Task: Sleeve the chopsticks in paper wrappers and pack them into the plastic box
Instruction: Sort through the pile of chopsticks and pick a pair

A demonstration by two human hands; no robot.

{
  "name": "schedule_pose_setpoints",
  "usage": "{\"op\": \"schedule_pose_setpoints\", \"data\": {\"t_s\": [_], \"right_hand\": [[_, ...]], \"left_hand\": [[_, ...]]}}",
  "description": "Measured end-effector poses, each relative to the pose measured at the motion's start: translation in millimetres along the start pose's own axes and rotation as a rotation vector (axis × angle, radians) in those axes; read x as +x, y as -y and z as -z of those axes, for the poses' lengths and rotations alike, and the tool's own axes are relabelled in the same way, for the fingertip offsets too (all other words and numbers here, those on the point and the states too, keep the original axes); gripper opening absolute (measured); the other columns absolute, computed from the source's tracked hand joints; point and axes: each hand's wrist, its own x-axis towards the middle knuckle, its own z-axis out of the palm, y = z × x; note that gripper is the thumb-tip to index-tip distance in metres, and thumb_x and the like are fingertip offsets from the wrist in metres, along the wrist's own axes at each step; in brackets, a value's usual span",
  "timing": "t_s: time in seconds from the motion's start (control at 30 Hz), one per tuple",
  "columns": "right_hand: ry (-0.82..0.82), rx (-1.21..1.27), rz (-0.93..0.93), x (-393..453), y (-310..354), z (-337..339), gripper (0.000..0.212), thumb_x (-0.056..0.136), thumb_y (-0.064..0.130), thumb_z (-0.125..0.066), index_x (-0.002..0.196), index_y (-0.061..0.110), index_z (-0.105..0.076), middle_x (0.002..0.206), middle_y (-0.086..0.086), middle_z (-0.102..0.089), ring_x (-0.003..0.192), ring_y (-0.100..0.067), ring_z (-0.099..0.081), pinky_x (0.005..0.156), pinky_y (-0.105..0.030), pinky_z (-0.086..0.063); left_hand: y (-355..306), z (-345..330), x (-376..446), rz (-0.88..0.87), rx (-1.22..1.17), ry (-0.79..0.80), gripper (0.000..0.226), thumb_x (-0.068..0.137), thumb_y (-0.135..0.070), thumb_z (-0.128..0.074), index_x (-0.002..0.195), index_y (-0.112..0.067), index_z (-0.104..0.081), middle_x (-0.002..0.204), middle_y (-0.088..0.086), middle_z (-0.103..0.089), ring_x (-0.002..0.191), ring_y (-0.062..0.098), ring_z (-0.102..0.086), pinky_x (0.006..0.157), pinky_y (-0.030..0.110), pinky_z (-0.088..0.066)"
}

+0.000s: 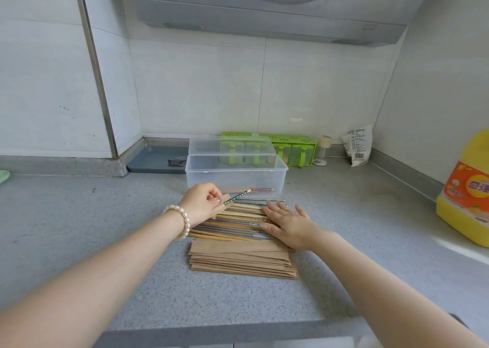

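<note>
A clear plastic box point(235, 173) with its lid up stands on the grey counter; a sleeved pair with a red dotted end lies inside it. In front of it lies a row of loose chopsticks point(238, 222), wooden and metal. A stack of brown paper wrappers point(240, 261) lies nearer to me. My left hand point(202, 203) pinches a paper wrapper with a green dotted chopstick point(238, 196) sticking out of it to the right. My right hand point(287, 222) rests flat on the right ends of the loose chopsticks, fingers spread.
A green seasoning rack point(293, 146) stands behind the box, with a small jar point(323, 149) and a white bag point(357, 145) to its right. A yellow oil bottle point(465, 189) stands at the far right. A grey tray point(156, 159) lies at the back left.
</note>
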Motion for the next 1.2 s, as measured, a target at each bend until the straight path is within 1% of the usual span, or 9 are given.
{"op": "schedule_pose_setpoints", "data": {"t_s": [0.2, 0.47, 0.53, 0.6, 0.63, 0.7, 0.8, 0.97, 1.2], "right_hand": [[0.060, -0.051, -0.096, 12.0, -8.6, 1.4, 0.071, 0.089, 0.067, -0.011, 0.150, 0.032, -0.002, 0.158, 0.006, 0.007, 0.146, -0.019, 0.009, 0.114, -0.053, 0.011], [0.087, 0.045, -0.005, -10.9, -8.6, 5.4, 0.063, 0.092, 0.061, -0.018, 0.149, 0.036, -0.007, 0.158, 0.007, 0.002, 0.146, -0.016, 0.005, 0.117, -0.048, 0.004], [0.015, 0.234, -0.009, -16.7, -9.7, 8.3, 0.058, 0.094, 0.056, -0.026, 0.147, 0.033, -0.023, 0.157, 0.006, -0.013, 0.146, -0.017, -0.009, 0.118, -0.043, -0.006], [-0.150, 0.466, -0.090, -18.6, -13.9, 14.3, 0.049, 0.095, 0.048, -0.039, 0.137, 0.024, -0.046, 0.146, 0.003, -0.041, 0.133, -0.019, -0.039, 0.107, -0.031, -0.029], [-0.250, 0.497, -0.146, -17.4, -17.1, 18.1, 0.042, 0.095, 0.042, -0.045, 0.129, 0.020, -0.055, 0.135, 0.001, -0.054, 0.121, -0.019, -0.051, 0.097, -0.026, -0.037], [-0.383, 0.397, -0.229, -10.6, -23.8, 24.7, 0.027, 0.094, 0.029, -0.054, 0.111, 0.013, -0.067, 0.114, -0.004, -0.067, 0.102, -0.019, -0.059, 0.082, -0.024, -0.042], [-0.385, 0.393, -0.281, 7.9, -24.9, 28.4, 0.017, 0.090, 0.021, -0.060, 0.098, 0.009, -0.070, 0.098, -0.006, -0.069, 0.085, -0.017, -0.057, 0.072, -0.026, -0.043], [-0.298, 0.362, -0.296, 44.3, -17.7, 23.5, 0.012, 0.089, 0.021, -0.060, 0.095, 0.013, -0.066, 0.099, -0.004, -0.066, 0.083, -0.016, -0.053, 0.071, -0.027, -0.042], [-0.264, 0.336, -0.298, 70.3, -19.2, 22.6, 0.009, 0.087, 0.020, -0.063, 0.092, 0.013, -0.066, 0.096, -0.005, -0.066, 0.082, -0.018, -0.053, 0.071, -0.029, -0.044]], "left_hand": [[4.3, 4.1, -0.6, 0.023, -0.066, -0.009, 0.008, 0.093, -0.014, -0.051, 0.088, -0.016, -0.057, 0.084, -0.002, -0.063, 0.064, 0.011, -0.065, 0.053, 0.016, -0.045], [6.3, 8.3, -3.4, 0.029, -0.106, 0.008, 0.007, 0.092, -0.013, -0.052, 0.089, -0.014, -0.059, 0.082, -0.002, -0.064, 0.064, 0.010, -0.064, 0.054, 0.016, -0.044], [4.9, 7.1, -4.2, 0.020, -0.107, 0.012, 0.007, 0.092, -0.013, -0.052, 0.090, -0.013, -0.059, 0.081, -0.002, -0.064, 0.066, 0.010, -0.065, 0.054, 0.016, -0.044], [3.4, 5.5, -4.6, 0.014, -0.107, 0.020, 0.007, 0.092, -0.013, -0.052, 0.091, -0.013, -0.059, 0.081, -0.001, -0.065, 0.067, 0.010, -0.065, 0.054, 0.015, -0.043], [2.6, 4.8, -4.8, 0.009, -0.101, 0.028, 0.007, 0.093, -0.013, -0.051, 0.091, -0.013, -0.059, 0.081, -0.001, -0.065, 0.067, 0.011, -0.065, 0.053, 0.015, -0.044], [0.6, 3.5, -5.7, -0.003, -0.078, 0.053, 0.008, 0.093, -0.015, -0.051, 0.091, -0.014, -0.058, 0.082, 0.000, -0.066, 0.067, 0.012, -0.067, 0.056, 0.017, -0.048], [-1.6, 2.1, -6.6, -0.029, -0.006, 0.108, 0.010, 0.095, -0.018, -0.048, 0.092, -0.017, -0.057, 0.084, -0.003, -0.066, 0.064, 0.013, -0.068, 0.058, 0.019, -0.049], [-1.6, 0.5, -5.3, -0.025, 0.024, 0.160, 0.011, 0.096, -0.020, -0.045, 0.093, -0.018, -0.056, 0.086, -0.004, -0.066, 0.054, 0.011, -0.063, 0.052, 0.019, -0.047], [4.1, -2.2, 1.5, -0.013, -0.052, 0.185, 0.011, 0.089, -0.023, -0.059, 0.096, -0.016, -0.062, 0.090, 0.002, -0.068, 0.077, 0.014, -0.065, 0.065, 0.021, -0.052]]}}
